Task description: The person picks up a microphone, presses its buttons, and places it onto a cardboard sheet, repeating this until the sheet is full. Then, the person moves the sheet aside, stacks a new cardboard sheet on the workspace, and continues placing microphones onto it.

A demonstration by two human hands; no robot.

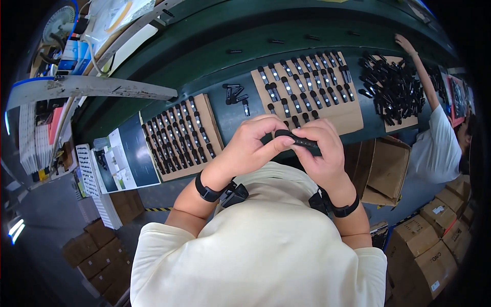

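Note:
In front of my chest both hands hold a small black clip-on microphone point(305, 141) with a dark rounded end. My left hand point(257, 145) pinches the rounded end between thumb and fingers. Thumb and fingers of my right hand point(324, 152) are closed around the slim body. Just beyond lies a cardboard sheet point(343, 118) with rows of similar microphones, some showing a pale spot. A second cardboard sheet point(214, 120) to the left also carries rows of them. Between the sheets, a few loose microphones point(235, 94) lie on the dark green bench.
A large heap of microphones point(391, 89) covers cardboard at the right, where another person's arm point(422, 71) reaches over the bench. Several more microphones lie spaced out on the dark green strip point(255, 43) beyond. An open carton point(387, 169) stands below the bench edge; a metal bar point(117, 88) juts in at left.

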